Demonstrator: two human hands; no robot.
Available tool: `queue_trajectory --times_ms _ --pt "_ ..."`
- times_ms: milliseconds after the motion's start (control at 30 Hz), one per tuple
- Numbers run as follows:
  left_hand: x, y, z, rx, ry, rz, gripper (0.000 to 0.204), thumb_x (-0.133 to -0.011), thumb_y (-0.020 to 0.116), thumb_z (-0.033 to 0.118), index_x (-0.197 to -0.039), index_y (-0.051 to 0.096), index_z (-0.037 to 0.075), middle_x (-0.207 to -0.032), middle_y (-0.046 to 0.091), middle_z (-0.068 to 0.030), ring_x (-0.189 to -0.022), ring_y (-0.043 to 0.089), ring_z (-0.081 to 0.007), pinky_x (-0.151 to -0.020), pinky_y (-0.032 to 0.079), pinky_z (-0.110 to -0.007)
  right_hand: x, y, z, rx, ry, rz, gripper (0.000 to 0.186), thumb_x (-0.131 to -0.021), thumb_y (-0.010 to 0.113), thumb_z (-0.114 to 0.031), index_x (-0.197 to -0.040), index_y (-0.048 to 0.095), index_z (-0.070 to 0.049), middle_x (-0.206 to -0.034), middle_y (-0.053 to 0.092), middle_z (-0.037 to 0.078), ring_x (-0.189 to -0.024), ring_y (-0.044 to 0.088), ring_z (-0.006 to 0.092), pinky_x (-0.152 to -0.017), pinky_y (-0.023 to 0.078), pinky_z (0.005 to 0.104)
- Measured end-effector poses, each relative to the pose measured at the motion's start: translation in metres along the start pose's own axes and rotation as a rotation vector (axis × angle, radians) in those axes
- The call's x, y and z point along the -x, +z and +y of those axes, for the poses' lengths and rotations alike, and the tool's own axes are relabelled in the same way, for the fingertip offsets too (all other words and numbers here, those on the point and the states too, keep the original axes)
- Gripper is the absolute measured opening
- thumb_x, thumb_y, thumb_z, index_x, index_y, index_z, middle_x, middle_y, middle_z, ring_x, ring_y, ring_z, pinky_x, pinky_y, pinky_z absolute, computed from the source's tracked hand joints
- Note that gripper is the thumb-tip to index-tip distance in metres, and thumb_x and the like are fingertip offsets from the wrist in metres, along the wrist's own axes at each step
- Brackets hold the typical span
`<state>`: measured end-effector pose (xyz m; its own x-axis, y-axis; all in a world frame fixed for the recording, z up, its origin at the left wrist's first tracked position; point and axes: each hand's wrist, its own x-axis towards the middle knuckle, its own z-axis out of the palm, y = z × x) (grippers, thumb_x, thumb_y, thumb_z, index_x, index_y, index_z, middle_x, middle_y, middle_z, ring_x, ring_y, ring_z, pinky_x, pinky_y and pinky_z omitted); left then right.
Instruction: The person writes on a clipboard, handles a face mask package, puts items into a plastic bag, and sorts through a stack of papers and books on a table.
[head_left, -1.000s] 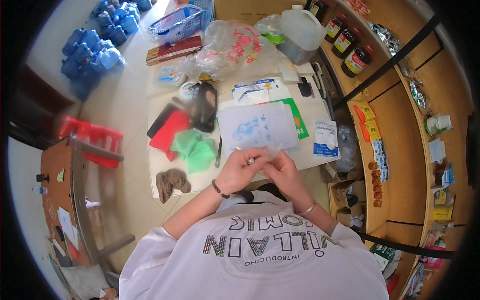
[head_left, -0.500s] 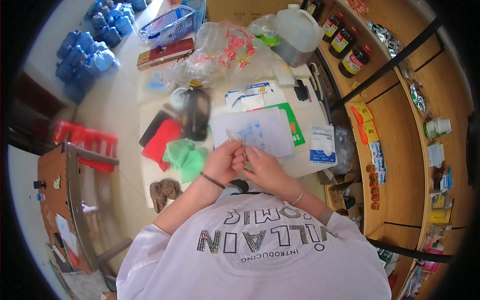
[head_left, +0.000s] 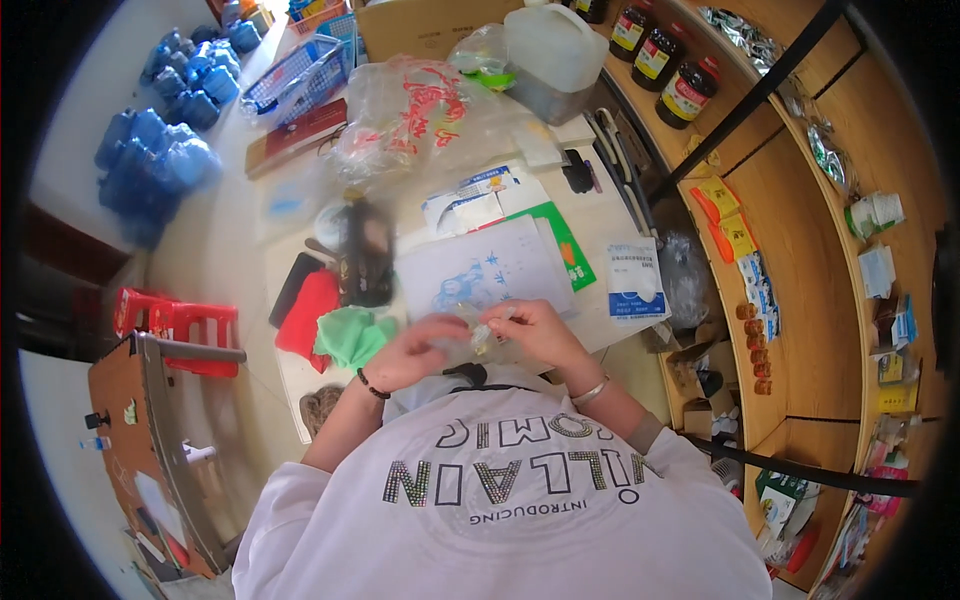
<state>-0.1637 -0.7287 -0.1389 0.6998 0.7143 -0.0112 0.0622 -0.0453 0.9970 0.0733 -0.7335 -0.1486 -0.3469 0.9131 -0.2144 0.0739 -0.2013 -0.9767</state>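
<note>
My right hand (head_left: 525, 330) pinches a small crumpled clear plastic wrapper (head_left: 485, 335) with something pale in it, above the table's near edge. My left hand (head_left: 425, 345), slightly blurred, is left of the wrapper with fingers apart. Just beyond my hands lie white sheets with a blue drawing (head_left: 455, 275) on a green card (head_left: 570, 255). To the left are a green cloth (head_left: 350, 340), a red cloth (head_left: 300, 325) and a dark pouch (head_left: 365, 260).
A large plastic bag (head_left: 420, 125), translucent jug (head_left: 550, 70) and blue basket (head_left: 290, 85) fill the far tabletop. Shelves of jars (head_left: 685, 95) and packets (head_left: 735, 235) line the right. Red stools (head_left: 190, 330), a brown desk (head_left: 140, 430) and blue water bottles (head_left: 150, 170) are at left.
My left hand has come away from my right, moving left and opening. The wrapper stays in my right hand. The view has shifted, bringing more of the far end into sight.
</note>
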Motion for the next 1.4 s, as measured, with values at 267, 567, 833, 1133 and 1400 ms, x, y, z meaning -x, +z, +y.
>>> queue_trajectory --times_ms 267,567,833,1133,1400 --pt "-0.051 0.018 -0.01 -0.27 -0.129 0.191 0.03 -0.079 0.056 0.004 -0.11 0.055 0.005 -0.095 0.063 -0.0125 -0.076 0.061 -0.0216 -0.071 0.047 -0.03 -0.002 0.007 -0.012 0.084 -0.052 0.158 0.016 -0.08 0.063 -0.007 -0.095 0.063 -0.001 -0.085 0.064 0.002 -0.069 0.055 0.0063 -0.063 0.045 0.0204" --pt "-0.055 0.031 -0.03 0.242 -0.309 0.32 0.012 -0.085 0.055 0.004 -0.096 0.058 -0.002 -0.08 0.061 -0.0043 -0.068 0.057 -0.0095 -0.064 0.049 -0.023 -0.01 0.021 0.0 0.864 -0.442 0.479 0.019 -0.072 0.058 -0.006 -0.091 0.055 -0.008 -0.085 0.056 0.011 -0.082 0.055 0.031 -0.067 0.047 0.0397" --pt "-0.039 0.023 -0.024 0.426 -0.297 0.217 0.023 -0.089 0.054 0.011 -0.109 0.054 0.0 -0.082 0.061 -0.005 -0.067 0.06 -0.0117 -0.065 0.052 -0.026 -0.002 0.026 -0.007 0.872 -0.408 0.395 0.01 -0.073 0.058 -0.009 -0.082 0.054 -0.008 -0.081 0.054 0.008 -0.076 0.056 0.0283 -0.061 0.047 0.0383" --pt "-0.025 0.019 -0.024 0.294 -0.276 0.182 0.019 -0.087 0.055 0.009 -0.104 0.059 0.001 -0.085 0.063 -0.0043 -0.073 0.061 -0.01 -0.059 0.049 -0.022 0.007 0.037 0.003 0.381 -0.307 0.35 0.009 -0.077 0.059 0.002 -0.085 0.055 -0.001 -0.079 0.056 0.007 -0.073 0.056 0.0153 -0.064 0.046 0.0263" --pt "-0.02 0.02 -0.023 0.314 -0.33 0.233 0.013 -0.084 0.055 0.004 -0.096 0.058 0.0 -0.08 0.063 -0.005 -0.069 0.062 -0.0107 -0.055 0.048 -0.022 0.007 0.039 0.004 0.358 -0.281 0.296 0.012 -0.076 0.062 0.001 -0.086 0.056 -0.001 -0.077 0.058 0.005 -0.073 0.055 0.0109 -0.065 0.045 0.024"
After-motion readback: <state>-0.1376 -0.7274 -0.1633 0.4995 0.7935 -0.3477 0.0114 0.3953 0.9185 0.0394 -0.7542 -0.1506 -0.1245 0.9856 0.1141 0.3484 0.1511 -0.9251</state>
